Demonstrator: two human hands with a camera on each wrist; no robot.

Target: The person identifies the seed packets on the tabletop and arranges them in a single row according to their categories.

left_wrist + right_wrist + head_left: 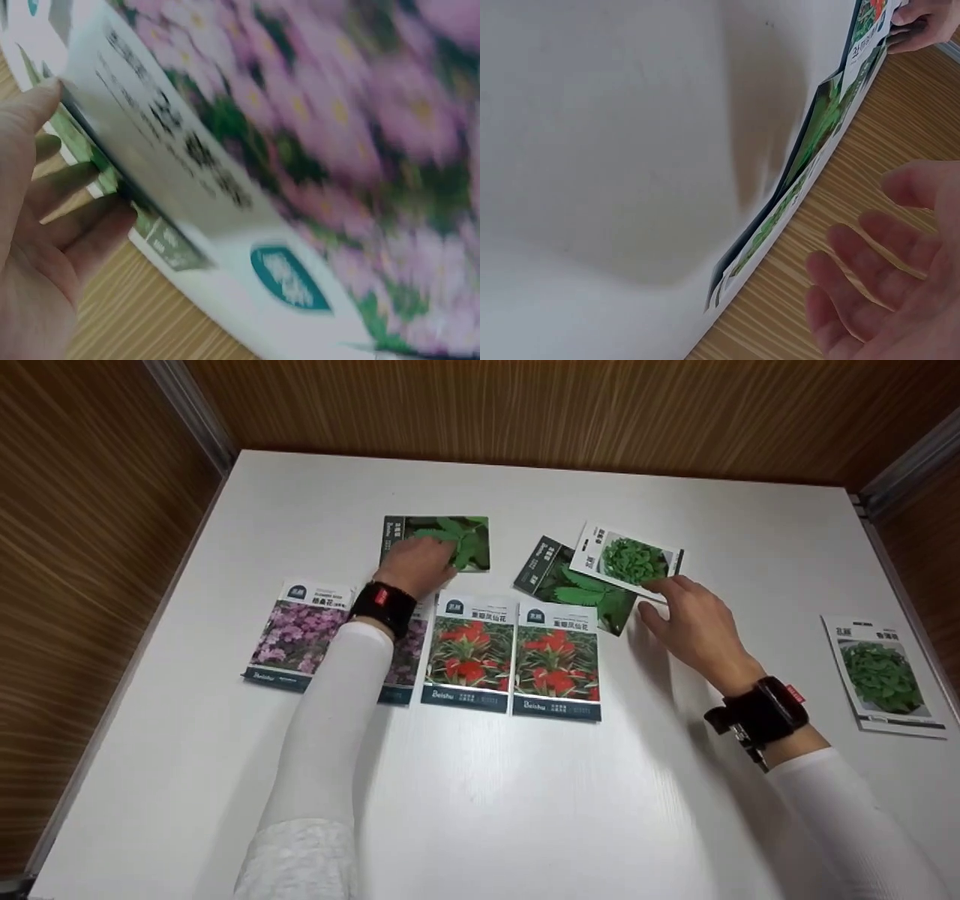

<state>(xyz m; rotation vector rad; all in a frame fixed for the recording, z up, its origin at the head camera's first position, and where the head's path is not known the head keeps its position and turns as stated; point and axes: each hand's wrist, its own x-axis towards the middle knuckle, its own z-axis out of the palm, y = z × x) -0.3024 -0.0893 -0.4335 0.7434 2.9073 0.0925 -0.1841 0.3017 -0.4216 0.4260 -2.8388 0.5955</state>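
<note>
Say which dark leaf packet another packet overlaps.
The right dark packet, partly under a white packet; the left dark packet lies beneath the left hand.

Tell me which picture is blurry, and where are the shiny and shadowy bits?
Left wrist view: the pink flower packet looks blurred; head view: pale glare on the white table, soft shadows beside the white sleeves; right wrist view: a brownish shadow across the tabletop.

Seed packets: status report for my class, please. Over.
Left hand at left dark leaf packet. Right hand open at angled white packet, overlapping right dark leaf packet. Left forearm partly hides purple-flower packet.
</note>
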